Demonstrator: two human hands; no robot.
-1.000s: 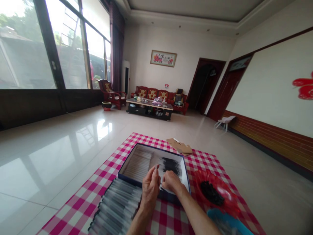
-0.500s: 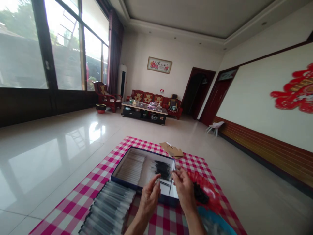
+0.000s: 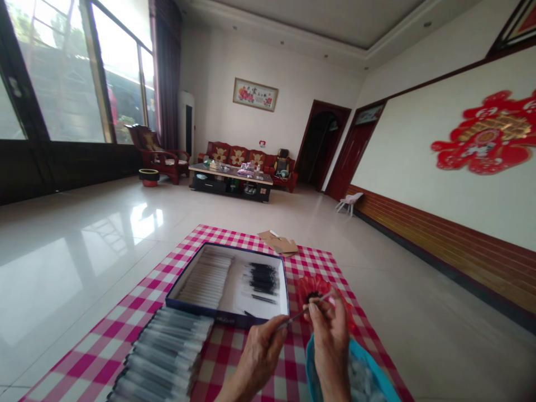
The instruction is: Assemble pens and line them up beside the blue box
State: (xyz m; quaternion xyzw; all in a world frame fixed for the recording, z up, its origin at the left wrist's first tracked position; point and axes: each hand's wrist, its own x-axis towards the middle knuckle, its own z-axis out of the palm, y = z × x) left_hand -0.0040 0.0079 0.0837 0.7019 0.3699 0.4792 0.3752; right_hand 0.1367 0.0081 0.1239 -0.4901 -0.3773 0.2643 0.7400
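Both hands are over the checked cloth, just right of the shallow box. Between them stretches a thin dark pen refill (image 3: pixel 298 316), slanting up to the right. My left hand (image 3: pixel 260 347) pinches its lower end with closed fingers. My right hand (image 3: pixel 329 326) grips it nearer the upper end, between thumb and fingers. Inside the blue-edged box (image 3: pixel 285 285) lie a row of clear tubes (image 3: pixel 205 279) and a pile of black refills (image 3: pixel 263 278). A few loose dark ones lie near the box's front edge.
A stack of pen bodies with dark ends (image 3: pixel 161 354) lies left of my hands. A red dish (image 3: pixel 307 285) with small black parts and a blue basin (image 3: pixel 310 357) of clear pieces stand at right. Cardboard (image 3: pixel 278 243) lies on the far checked cloth (image 3: pixel 209 233).
My right hand has swung the refill from near-upright over the box to a slant right of it. My left thumb and fingers, apart earlier, have closed on its lower end. The view has turned right.
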